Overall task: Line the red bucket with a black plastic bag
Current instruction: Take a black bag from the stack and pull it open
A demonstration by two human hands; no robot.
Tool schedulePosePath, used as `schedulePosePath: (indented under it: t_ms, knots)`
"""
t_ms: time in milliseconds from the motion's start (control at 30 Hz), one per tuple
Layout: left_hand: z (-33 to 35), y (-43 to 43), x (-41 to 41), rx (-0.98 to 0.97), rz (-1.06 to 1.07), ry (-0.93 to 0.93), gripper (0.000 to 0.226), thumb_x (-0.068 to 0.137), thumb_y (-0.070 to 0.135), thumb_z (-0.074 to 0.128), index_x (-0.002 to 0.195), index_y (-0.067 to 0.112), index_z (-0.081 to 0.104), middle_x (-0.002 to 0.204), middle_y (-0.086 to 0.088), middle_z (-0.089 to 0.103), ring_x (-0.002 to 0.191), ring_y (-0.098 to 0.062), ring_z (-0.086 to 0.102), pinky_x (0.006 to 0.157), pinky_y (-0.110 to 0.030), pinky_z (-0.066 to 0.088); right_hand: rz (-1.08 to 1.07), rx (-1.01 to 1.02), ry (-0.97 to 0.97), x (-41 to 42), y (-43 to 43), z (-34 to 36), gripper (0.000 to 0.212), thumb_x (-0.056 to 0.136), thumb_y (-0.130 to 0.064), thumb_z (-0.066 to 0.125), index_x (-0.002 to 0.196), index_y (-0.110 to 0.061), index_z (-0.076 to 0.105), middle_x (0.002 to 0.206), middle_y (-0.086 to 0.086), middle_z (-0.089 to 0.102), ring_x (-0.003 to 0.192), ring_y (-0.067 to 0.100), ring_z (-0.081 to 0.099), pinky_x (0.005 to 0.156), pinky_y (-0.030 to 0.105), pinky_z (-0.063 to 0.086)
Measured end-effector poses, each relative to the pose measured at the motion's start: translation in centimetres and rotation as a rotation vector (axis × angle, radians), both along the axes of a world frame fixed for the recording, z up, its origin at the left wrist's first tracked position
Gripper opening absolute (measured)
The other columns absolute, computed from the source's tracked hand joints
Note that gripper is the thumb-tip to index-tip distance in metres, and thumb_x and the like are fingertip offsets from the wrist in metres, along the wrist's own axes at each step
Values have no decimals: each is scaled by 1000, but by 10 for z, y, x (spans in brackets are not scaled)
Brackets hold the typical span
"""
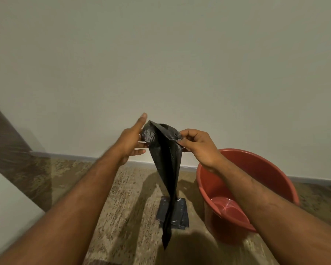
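I hold a black plastic bag [165, 165] in the air before me; it hangs down long and narrow, its tip near the floor. My right hand [198, 146] pinches the right side of the bag's top edge. My left hand [131, 139] is at the left side of the top edge, index finger stretched upward, lower fingers against the plastic. The bag's mouth is slightly parted between the hands. The red bucket [271, 169] stands on the floor to the right, partly behind my right forearm, with nothing inside it.
A folded stack of black bags [180, 211] lies on the speckled floor under the hanging bag. A plain wall with a grey skirting [69, 155] runs behind. A pale surface edge [6, 203] shows at the lower left.
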State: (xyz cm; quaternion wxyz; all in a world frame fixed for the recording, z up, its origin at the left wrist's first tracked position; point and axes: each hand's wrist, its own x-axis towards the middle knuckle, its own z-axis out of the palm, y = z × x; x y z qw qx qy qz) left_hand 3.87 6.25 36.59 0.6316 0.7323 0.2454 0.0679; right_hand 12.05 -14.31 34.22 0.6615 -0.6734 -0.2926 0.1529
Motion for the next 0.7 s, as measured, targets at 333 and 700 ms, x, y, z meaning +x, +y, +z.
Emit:
schedulePosePath:
  t_ms: [333, 700]
  knots:
    - [-23, 11, 6, 96, 86, 87, 12, 94, 13, 62, 84, 12, 68, 80, -7, 70, 65, -15, 67, 59, -26, 53, -130, -7, 40, 16, -3, -5, 23, 91, 6, 53, 88, -9, 70, 77, 7, 67, 70, 18, 62, 69, 29, 53]
    - [-2, 28, -45, -15, -144, -185, 22, 82, 40, 73, 72, 20, 73, 69, 2, 63, 59, -7, 56, 55, -24, 44, -763, -262, -13, 38, -21, -33, 23, 88, -22, 63, 109, -16, 57, 103, 0, 62, 89, 16, 59, 76, 33, 52]
